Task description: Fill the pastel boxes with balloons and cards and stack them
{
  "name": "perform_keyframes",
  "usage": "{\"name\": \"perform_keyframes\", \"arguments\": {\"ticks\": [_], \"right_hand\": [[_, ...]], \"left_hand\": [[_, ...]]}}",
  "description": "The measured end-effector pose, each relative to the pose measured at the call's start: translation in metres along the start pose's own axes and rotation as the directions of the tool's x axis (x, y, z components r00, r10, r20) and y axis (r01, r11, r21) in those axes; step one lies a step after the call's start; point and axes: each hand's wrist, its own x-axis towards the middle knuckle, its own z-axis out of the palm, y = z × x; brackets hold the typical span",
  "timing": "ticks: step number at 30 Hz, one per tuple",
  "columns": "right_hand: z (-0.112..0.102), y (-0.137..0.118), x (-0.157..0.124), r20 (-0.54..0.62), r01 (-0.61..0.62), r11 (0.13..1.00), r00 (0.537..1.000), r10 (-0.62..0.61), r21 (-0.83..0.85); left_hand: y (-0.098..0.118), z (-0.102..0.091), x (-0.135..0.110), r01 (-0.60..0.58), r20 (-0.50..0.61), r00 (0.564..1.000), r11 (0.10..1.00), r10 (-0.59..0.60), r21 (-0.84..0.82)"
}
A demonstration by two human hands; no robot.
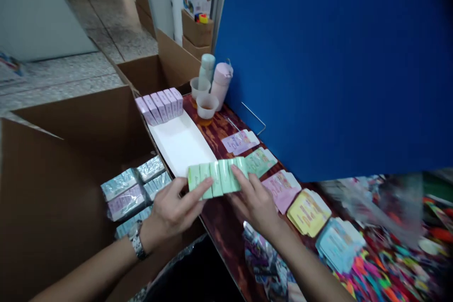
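At lower left, the cardboard box (71, 122) holds wrapped bundles (125, 193). Just right of it, in the lower middle, the left hand (170, 212) has its fingers loosely spread, with the thumb and forefinger pressing the left end of the row of green boxes (217, 177). The row sits at the near end of the white sheet (180, 144), close to the table (219, 226) edge. The right hand (256, 203), fingers together, presses the other end. Uneven squeezing could buckle the row, dropping boxes into the cardboard box or onto the card stacks (307, 212) at right.
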Motion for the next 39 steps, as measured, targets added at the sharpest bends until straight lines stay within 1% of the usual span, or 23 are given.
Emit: {"name": "perform_keyframes", "arguments": {"ticks": [3, 5, 6, 8, 10, 13, 16, 19, 21, 25, 29, 32, 34, 36, 37, 39], "right_hand": [[0.034, 0.008, 0.07, -0.045, 0.058, 0.991, 0.998, -0.053, 0.119], [0.062, 0.009, 0.114, -0.071, 0.082, 0.98, 0.995, -0.07, 0.181], [0.075, 0.008, 0.132, -0.082, 0.091, 0.975, 0.994, -0.075, 0.205], [0.098, 0.004, 0.161, -0.068, 0.086, 0.972, 0.995, -0.073, 0.219], [0.119, 0.0, 0.18, -0.038, 0.058, 0.978, 0.998, -0.052, 0.201], [0.144, -0.004, 0.196, -0.016, 0.003, 0.984, 1.0, -0.001, 0.179], [0.165, -0.003, 0.204, -0.039, -0.039, 0.978, 0.998, 0.048, 0.203], [0.177, -0.003, 0.208, -0.061, -0.059, 0.977, 0.996, 0.072, 0.203], [0.18, -0.004, 0.209, -0.036, -0.085, 0.982, 0.995, 0.092, 0.17], [0.176, -0.009, 0.211, 0.075, -0.162, 0.983, 0.985, 0.156, 0.087], [0.165, -0.014, 0.212, 0.179, -0.196, 0.978, 0.967, 0.183, 0.063], [0.151, -0.019, 0.207, 0.235, -0.212, 0.974, 0.953, 0.189, 0.075], [0.138, -0.023, 0.198, 0.233, -0.209, 0.975, 0.954, 0.186, 0.076], [0.122, -0.027, 0.181, 0.199, -0.186, 0.979, 0.966, 0.167, 0.08], [0.112, -0.029, 0.168, 0.186, -0.16, 0.983, 0.972, 0.142, 0.089], [0.09, -0.029, 0.135, 0.184, -0.085, 0.989, 0.981, 0.061, 0.124]], "left_hand": [[-0.044, 0.002, 0.018, 0.092, -0.077, 0.994, 0.983, -0.081, 0.159], [-0.075, 0.01, 0.026, 0.179, -0.117, 0.98, 0.966, -0.159, 0.184], [-0.089, 0.014, 0.029, 0.241, -0.121, 0.968, 0.952, -0.221, 0.188], [-0.114, 0.023, 0.032, 0.334, -0.116, 0.942, 0.921, -0.316, 0.203], [-0.132, 0.03, 0.033, 0.386, -0.1, 0.923, 0.892, -0.373, 0.235], [-0.15, 0.037, 0.034, 0.401, -0.056, 0.914, 0.872, -0.402, 0.279], [-0.16, 0.041, 0.037, 0.419, 0.0, 0.897, 0.849, -0.443, 0.321], [-0.165, 0.041, 0.043, 0.452, 0.039, 0.863, 0.803, -0.504, 0.388], [-0.166, 0.039, 0.047, 0.453, 0.067, 0.847, 0.783, -0.527, 0.426], [-0.167, 0.037, 0.051, 0.46, 0.093, 0.823, 0.753, -0.561, 0.47], [-0.165, 0.039, 0.052, 0.486, 0.091, 0.796, 0.722, -0.598, 0.492], [-0.16, 0.038, 0.053, 0.503, 0.085, 0.783, 0.708, -0.616, 0.495], [-0.155, 0.037, 0.056, 0.528, 0.065, 0.773, 0.697, -0.631, 0.485], [-0.152, 0.036, 0.06, 0.547, 0.055, 0.767, 0.695, -0.64, 0.466], [-0.152, 0.035, 0.061, 0.546, 0.062, 0.769, 0.705, -0.636, 0.454], [-0.153, 0.03, 0.063, 0.533, 0.079, 0.79, 0.745, -0.608, 0.401]]}}
